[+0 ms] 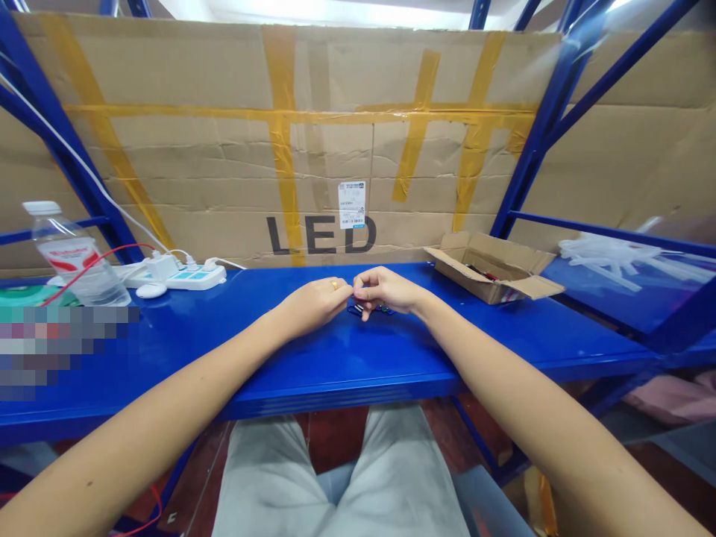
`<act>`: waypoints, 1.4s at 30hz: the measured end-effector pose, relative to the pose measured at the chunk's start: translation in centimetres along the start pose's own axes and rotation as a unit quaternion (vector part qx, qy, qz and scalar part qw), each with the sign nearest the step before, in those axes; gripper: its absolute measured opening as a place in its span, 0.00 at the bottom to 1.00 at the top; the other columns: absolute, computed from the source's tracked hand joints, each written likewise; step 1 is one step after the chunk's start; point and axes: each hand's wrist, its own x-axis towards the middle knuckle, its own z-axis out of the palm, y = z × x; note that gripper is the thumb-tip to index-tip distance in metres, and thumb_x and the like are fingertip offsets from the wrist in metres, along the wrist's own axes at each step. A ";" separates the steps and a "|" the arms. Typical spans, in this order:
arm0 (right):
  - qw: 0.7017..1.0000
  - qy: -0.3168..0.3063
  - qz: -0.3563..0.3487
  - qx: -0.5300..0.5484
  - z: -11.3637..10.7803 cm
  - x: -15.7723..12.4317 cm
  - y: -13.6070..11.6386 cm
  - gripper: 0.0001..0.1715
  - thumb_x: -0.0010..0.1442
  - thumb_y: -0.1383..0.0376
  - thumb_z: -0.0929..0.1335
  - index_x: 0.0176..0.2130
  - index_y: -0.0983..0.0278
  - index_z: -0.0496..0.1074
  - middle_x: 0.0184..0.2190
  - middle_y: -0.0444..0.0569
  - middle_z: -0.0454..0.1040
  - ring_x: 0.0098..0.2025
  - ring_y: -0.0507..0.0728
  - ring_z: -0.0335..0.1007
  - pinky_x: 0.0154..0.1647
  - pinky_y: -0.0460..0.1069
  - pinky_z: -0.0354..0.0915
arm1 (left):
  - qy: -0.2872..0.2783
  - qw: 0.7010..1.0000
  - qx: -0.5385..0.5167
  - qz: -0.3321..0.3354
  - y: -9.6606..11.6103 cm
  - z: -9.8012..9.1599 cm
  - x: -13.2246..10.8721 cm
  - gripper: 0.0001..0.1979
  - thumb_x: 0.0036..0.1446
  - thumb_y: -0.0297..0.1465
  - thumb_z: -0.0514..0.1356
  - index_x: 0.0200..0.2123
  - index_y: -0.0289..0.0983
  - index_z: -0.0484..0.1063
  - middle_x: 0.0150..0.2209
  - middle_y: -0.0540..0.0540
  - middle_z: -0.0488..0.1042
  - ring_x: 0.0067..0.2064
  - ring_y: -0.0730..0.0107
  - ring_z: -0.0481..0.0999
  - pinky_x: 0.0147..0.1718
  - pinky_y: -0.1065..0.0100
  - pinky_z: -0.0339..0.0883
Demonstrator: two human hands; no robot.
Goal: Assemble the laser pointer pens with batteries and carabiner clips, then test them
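Left hand: the left hand (pixel 316 302) comes in low over the surface (pixel 347 365), fingers bent, a ring (pixel 335 284) on one of them, its fingertips meeting those of the other hand
Right hand: the right hand (pixel 387 289) arches over from its own side, thumb and forefinger curled towards the left fingertips, the lower fingers hanging down
Grip: the fingertips of both hands come together, but whether either grip is closed on something cannot be told; anything between them is too small to make out
Small parts: a few small dark parts (pixel 385 309) lie on the surface just under the right hand, partly hidden by it, with hints of purple and green
Progress: the handling looks to be under way, judging by the joined fingertips; no finished piece can be told from an unfinished one, so how much is done cannot be said
Left over: the parts under the right hand seem to be outside the fingers' hold; whether they are waiting or dealt with is unclear
Open carton: a cardboard box (pixel 462 277) stands beyond the right hand, flaps spread, some dark and red items (pixel 484 274) inside
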 end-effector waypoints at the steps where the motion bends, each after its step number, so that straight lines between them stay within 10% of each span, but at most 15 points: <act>1: 1.000 0.000 -0.013 -0.016 0.0 0.0 0.0 0.18 0.51 0.58 0.74 0.26 0.66 0.65 0.19 0.42 0.69 0.22 0.52 0.71 0.20 0.43 0.58 | 0.000 1.000 0.003 -0.002 0.0 0.0 0.0 0.11 0.67 0.26 0.46 0.37 0.34 0.68 0.34 0.43 0.74 0.36 0.67 0.74 0.37 0.67 0.68; 10: 0.999 -0.024 -0.042 -0.024 0.1 0.7 1.1 0.20 0.58 0.54 0.69 0.27 0.70 0.71 0.17 0.43 0.66 0.18 0.46 0.52 0.20 0.44 0.50 | 0.005 0.999 0.033 0.030 0.1 -0.5 0.4 0.12 0.67 0.25 0.46 0.39 0.33 0.68 0.32 0.43 0.75 0.34 0.68 0.74 0.34 0.68 0.69; 28: 0.918 -0.227 0.226 0.233 -1.4 0.5 0.5 0.08 0.59 0.70 0.61 0.27 0.67 0.59 0.20 0.42 0.61 0.14 0.40 0.31 0.08 0.37 0.43 | 0.048 0.989 0.058 0.124 0.8 -0.9 0.5 0.13 0.68 0.26 0.46 0.41 0.33 0.70 0.29 0.43 0.73 0.32 0.68 0.72 0.35 0.66 0.68; 42: 0.989 0.014 0.110 0.098 0.7 0.2 -0.7 0.18 0.65 0.65 0.60 0.25 0.69 0.65 0.18 0.43 0.63 0.14 0.43 0.41 0.12 0.40 0.42 | 0.110 0.988 -0.105 -0.028 0.2 0.0 0.5 0.10 0.65 0.28 0.52 0.40 0.35 0.74 0.36 0.42 0.78 0.38 0.68 0.77 0.38 0.68 0.70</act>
